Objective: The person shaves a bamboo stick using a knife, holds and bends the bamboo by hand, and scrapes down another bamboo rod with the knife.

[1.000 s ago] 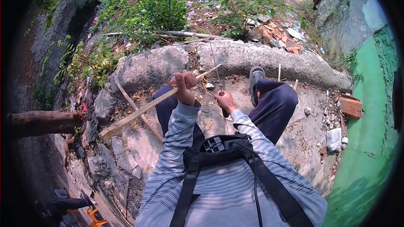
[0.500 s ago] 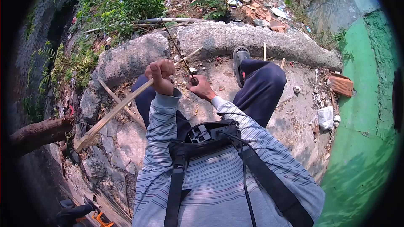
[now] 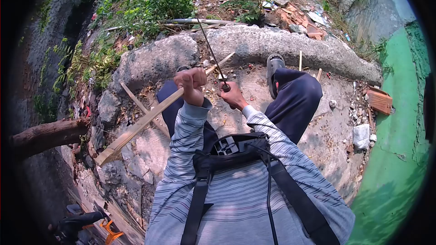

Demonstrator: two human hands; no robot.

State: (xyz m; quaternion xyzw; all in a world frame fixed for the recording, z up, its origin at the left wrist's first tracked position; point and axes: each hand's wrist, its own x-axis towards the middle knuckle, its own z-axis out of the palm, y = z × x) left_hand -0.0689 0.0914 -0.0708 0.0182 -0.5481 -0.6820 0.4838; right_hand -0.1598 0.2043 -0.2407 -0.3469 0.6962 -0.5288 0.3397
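Note:
My left hand [image 3: 191,85] is closed round a long pale wooden stick [image 3: 141,126], which runs from its thick end at the lower left to a thin tip beyond my fist. To the right, my right hand [image 3: 232,95] is closed on the dark handle of a long thin blade [image 3: 211,50]. That blade points up and to the left, away from me, and passes close to the stick's thin end. Whether the two touch, I cannot tell.
A second stick [image 3: 141,106] lies on the ground at the left. Beyond my feet runs a rough concrete kerb [image 3: 272,43]. A brick [image 3: 379,100] and a white lump [image 3: 361,136] sit at the right. An orange chair [image 3: 111,232] stands behind, near a person [image 3: 77,222].
Compared with a second ago, the blade has tilted to the left and my right hand has turned with it. My left hand still grips the stick. The whole view has shifted slightly.

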